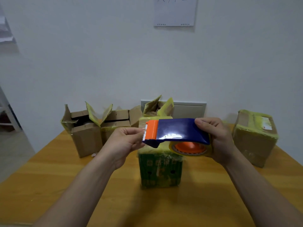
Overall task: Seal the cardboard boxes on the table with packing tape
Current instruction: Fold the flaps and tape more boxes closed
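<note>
Cardboard boxes, five in view, all on the yellow wooden counter (57,177); green-printed tape-wrapped box (159,171) at centre, just below the hands; brown taped box (254,138) far right; both look sealed. Left open brown box (85,138), middle open brown box (116,123) and rear open box (157,107) have flaps up; unsealed. Blue-and-orange plastic tape dispenser (177,130) is held in the air over the centre box, touching no box; right hand (218,138) grips its roll end, fingers curled round; left hand (126,141) fingers (137,132) pinch at the serrated orange cutter, probably the tape's free end, though the tape itself is too clear to see. Estimate: two of five done; three left; flaps need closing first.
</note>
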